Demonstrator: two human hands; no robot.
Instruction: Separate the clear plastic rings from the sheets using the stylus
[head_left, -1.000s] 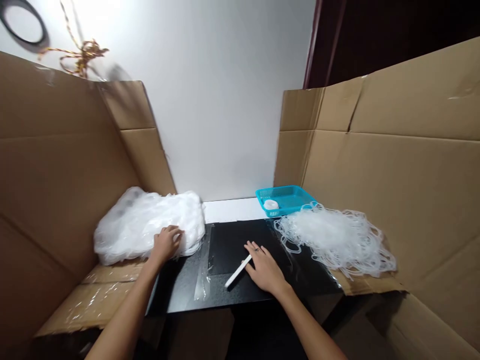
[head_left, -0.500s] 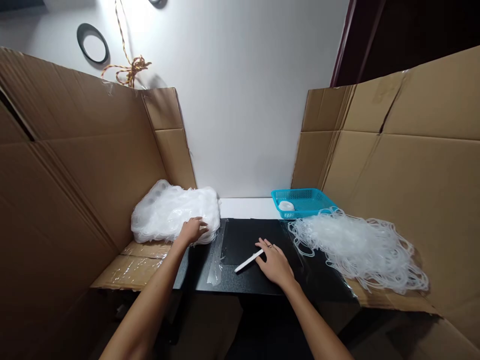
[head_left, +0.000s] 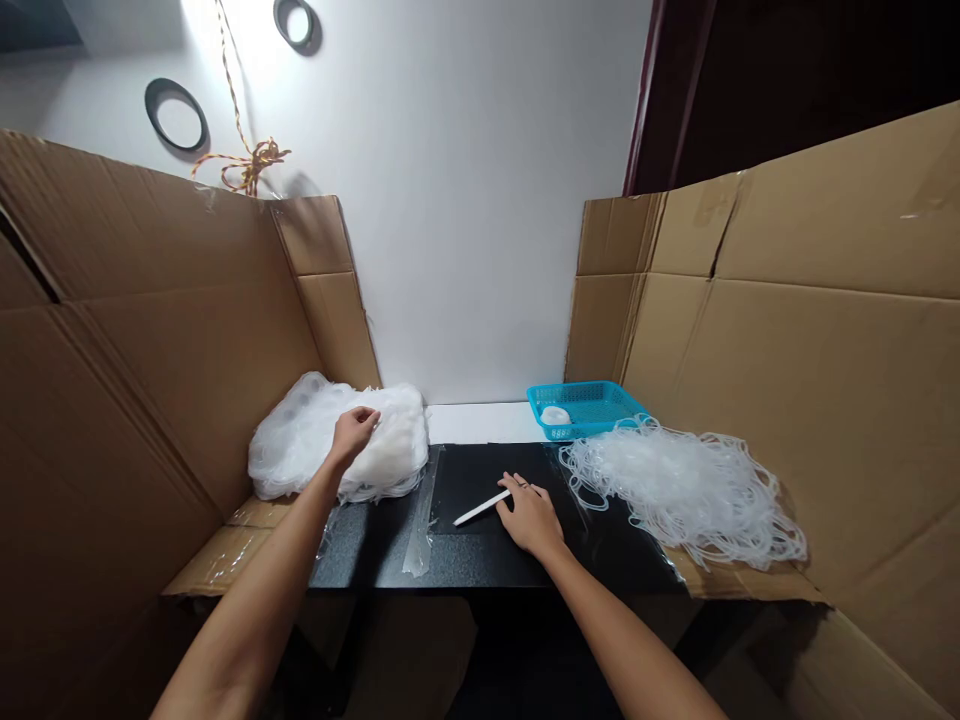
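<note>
My left hand is over the pile of thin white translucent pieces at the left, its fingers pinched together; what they hold, if anything, is too small to make out. On the black tabletop, my right hand lies over one end of a slim white stick, which it holds under its fingers. The stick's free end points to the lower left.
A blue basket with a white roll inside stands at the back right. Before it lies a heap of clear loops. Cardboard walls flank the table, and clear tape crosses its surface.
My left hand has moved up and left over the white pile, and its fingers have closed. My right hand stays on the stick. The whole view has shifted a little.
</note>
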